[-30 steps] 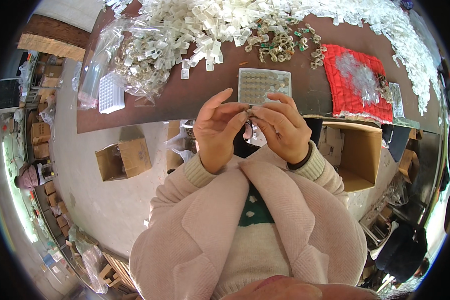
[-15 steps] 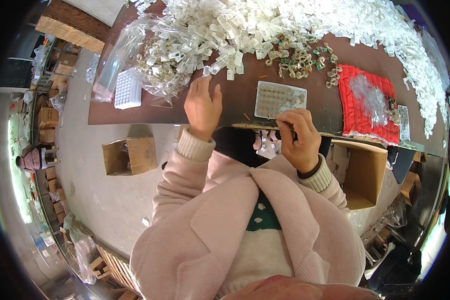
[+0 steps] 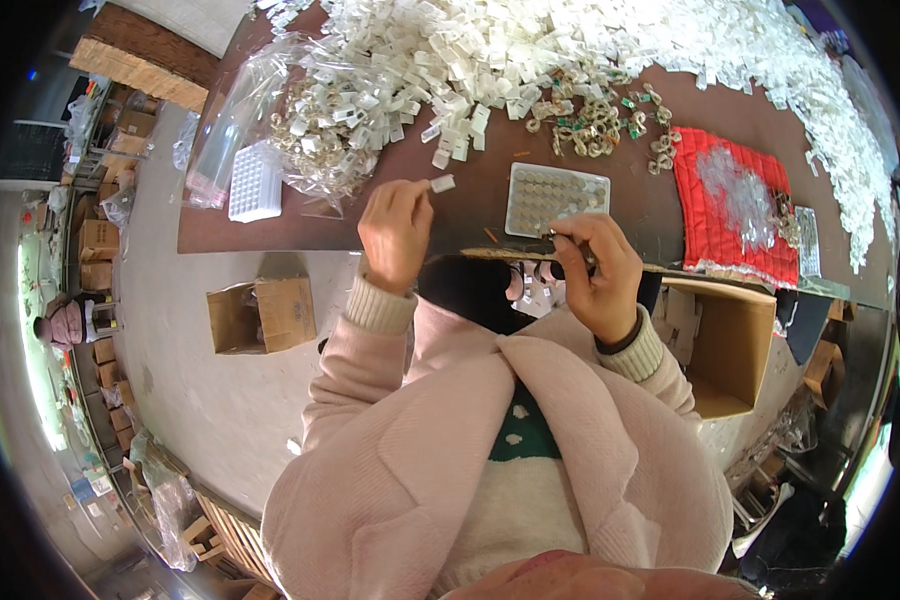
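Head view: small white clip (image 3: 442, 184) pinched in left hand (image 3: 395, 232) fingers, just left of grey tray (image 3: 557, 198), right hand (image 3: 598, 275) fingers pinching a small part nearer it.

2 cardboard boxes (image 3: 262, 314) (both open), 1 red mat (image 3: 730, 205), 1 grey tray (image 3: 556, 198).

**Around the bench**

Beyond the left hand (image 3: 395, 235), a heap of white plastic pieces (image 3: 530, 50) covers the far side of the brown table (image 3: 470, 190). To that hand's left lies a clear plastic bag (image 3: 232, 130) (partly filled with similar pieces), with a white holed block (image 3: 255, 182) beside it. Beyond the right hand (image 3: 598, 280) sits a cluster of metal rings (image 3: 595, 125); to its right lies a red quilted cloth (image 3: 735, 205). An open cardboard box (image 3: 262, 315) stands on the floor left of the left hand, and a larger carton (image 3: 730, 345) stands right of the right hand.
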{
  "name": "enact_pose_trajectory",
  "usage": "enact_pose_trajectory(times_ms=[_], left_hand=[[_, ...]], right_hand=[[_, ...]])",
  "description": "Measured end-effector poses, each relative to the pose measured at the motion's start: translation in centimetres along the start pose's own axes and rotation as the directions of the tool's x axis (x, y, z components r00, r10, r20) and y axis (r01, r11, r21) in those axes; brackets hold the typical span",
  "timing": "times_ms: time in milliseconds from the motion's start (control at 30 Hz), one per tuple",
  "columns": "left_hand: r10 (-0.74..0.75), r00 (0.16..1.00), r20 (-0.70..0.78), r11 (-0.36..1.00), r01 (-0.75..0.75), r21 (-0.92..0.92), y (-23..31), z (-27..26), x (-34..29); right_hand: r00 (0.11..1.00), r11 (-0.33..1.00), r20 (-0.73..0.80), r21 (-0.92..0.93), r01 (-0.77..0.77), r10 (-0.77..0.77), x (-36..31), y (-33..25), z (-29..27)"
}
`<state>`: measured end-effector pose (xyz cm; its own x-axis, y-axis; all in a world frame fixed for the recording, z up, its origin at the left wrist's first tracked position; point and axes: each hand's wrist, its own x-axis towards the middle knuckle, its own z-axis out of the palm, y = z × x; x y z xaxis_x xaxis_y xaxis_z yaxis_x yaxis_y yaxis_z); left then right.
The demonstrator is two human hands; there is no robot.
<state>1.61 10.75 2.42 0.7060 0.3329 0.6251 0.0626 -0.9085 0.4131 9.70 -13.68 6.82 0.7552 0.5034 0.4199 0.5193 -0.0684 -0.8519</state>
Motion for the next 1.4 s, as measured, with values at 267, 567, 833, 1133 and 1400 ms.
enact_pose_trajectory(times_ms=[267, 567, 833, 1133, 1400], left_hand=[[0.181, 0.983, -0.031, 0.897, -0.178, -0.404, 7.1, -1.8, -0.9], [-0.077, 0.996, 0.039, 0.664, 0.08, -0.744, 8.7, -2.0, -0.9], [-0.274, 0.855, 0.439, -0.009, 0.455, -0.891, 9.5, -1.3, -2.5], [-0.231, 0.918, 0.322, -0.006, 0.329, -0.944, 9.7, -0.9, -2.1], [-0.208, 0.949, 0.236, -0.01, 0.239, -0.971, 9.3, -0.5, -2.3]], right_hand=[[0.987, 0.882, 0.011, 0.448, -0.15, 0.162, 0.0, -1.0, 1.3], [0.996, 0.95, -0.084, 0.308, 0.051, -0.026, -0.2, -1.5, 1.8], [0.987, 0.955, -0.154, 0.285, 0.078, -0.035, 0.0, -1.9, 1.9], [0.994, 0.995, -0.075, 0.055, 0.078, -0.074, 0.2, -3.4, 1.2], [0.977, 0.884, 0.125, 0.418, -0.208, 0.171, -0.1, -2.5, 0.6]])
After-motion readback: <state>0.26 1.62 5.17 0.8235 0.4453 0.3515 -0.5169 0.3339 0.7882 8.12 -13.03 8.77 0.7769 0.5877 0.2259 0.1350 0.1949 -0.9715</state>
